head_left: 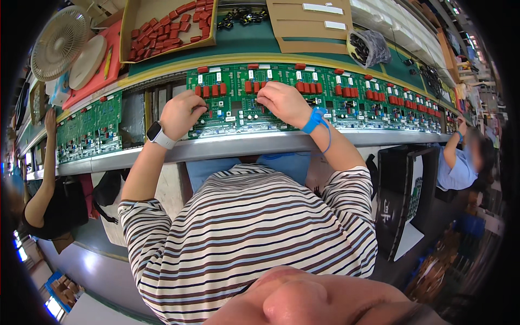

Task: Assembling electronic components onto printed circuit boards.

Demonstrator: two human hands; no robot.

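A row of green circuit boards [238,125] lies along the work line in front of me, carrying upright red block components [215,90] and small white and blue parts. My left hand [181,115], with a watch on its wrist, is over the left part of the nearest board, its fingers curled together at the surface. A blue wrist strap [315,120] circles the wrist of my right hand [284,104]. That hand pinches close to the middle of the same boards, beside the red blocks. Whatever sits between either hand's fingertips is too small or hidden to name.
Beyond the line stand a cardboard box [130,32] of loose red components, a pile of black parts [242,18], a brown cardboard sheet [306,40] and a bag of dark parts [369,47]. A fan [59,42] is at far left. Other people work at both sides.
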